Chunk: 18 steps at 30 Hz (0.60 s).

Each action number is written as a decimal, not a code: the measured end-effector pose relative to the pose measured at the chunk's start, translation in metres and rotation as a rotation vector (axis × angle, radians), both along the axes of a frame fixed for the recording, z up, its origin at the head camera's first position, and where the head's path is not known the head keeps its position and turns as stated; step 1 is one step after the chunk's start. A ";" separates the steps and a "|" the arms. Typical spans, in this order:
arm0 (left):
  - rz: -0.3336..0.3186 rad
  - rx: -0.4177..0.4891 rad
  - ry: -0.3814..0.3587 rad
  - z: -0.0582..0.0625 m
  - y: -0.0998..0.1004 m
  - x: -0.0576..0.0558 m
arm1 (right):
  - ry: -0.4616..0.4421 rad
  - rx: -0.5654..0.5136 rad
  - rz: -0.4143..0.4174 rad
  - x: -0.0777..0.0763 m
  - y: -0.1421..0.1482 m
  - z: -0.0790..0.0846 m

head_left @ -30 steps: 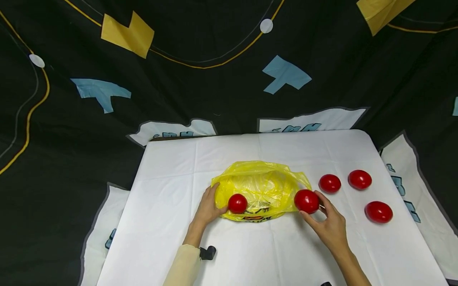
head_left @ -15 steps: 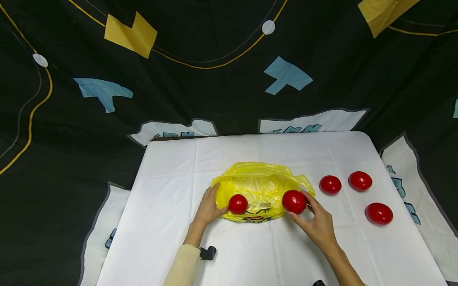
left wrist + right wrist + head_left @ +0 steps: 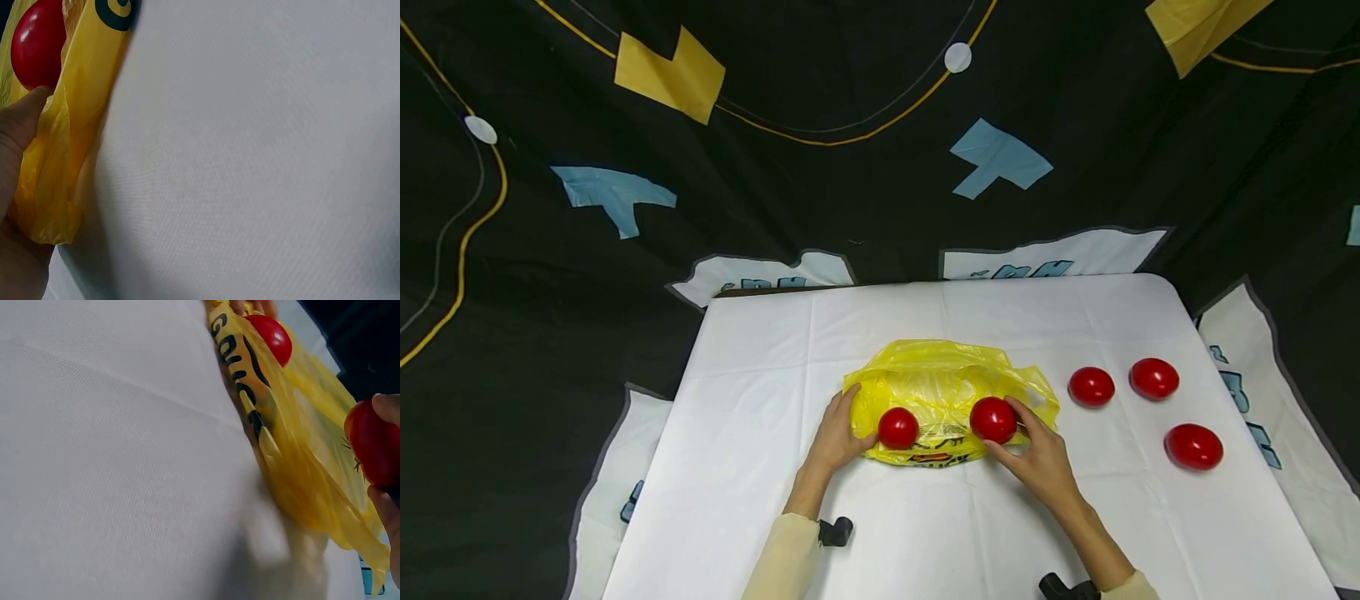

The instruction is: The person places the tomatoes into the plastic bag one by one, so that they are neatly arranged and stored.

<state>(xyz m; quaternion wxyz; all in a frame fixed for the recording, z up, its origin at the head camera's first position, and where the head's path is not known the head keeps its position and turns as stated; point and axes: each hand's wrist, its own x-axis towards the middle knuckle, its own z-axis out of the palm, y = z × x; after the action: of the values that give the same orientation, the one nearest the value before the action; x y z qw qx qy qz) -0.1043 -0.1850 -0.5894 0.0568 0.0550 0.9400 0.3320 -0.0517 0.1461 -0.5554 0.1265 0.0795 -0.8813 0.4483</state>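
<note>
A person's right hand point(image 3: 1043, 457) pinches a round, glossy red tomato point(image 3: 992, 419) between thumb and fingers, at the right half of a thin, crumpled yellow plastic bag point(image 3: 955, 385) — whether fruit and plastic touch, I cannot tell from here. The left hand point(image 3: 837, 433) grips the bag's left end, fingers at its outer edge and thumb against a second shiny red tomato point(image 3: 898, 427), which sits among the folds there; how deep it lies is hard to tell. Dark lettering point(image 3: 940, 457) runs along the bag's near side. Well to the right on the white-covered worktop point(image 3: 985, 533) lie three more smooth red tomatoes: one nearest the bag point(image 3: 1091, 387), another just to its right point(image 3: 1153, 378), and a third point(image 3: 1193, 447) closer to the person. Black cloth point(image 3: 820, 192) with yellow and blue shapes hangs behind — a dark backdrop to the scene.
</note>
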 end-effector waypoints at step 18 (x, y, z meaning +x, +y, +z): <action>-0.001 0.008 0.000 -0.001 -0.001 0.000 | -0.106 0.017 0.046 -0.021 -0.029 -0.016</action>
<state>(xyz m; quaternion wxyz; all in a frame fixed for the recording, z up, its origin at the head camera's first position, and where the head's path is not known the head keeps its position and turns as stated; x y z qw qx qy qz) -0.1038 -0.1855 -0.5900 0.0567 0.0559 0.9387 0.3355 -0.0728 0.1171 -0.5714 0.0686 0.0767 -0.8885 0.4473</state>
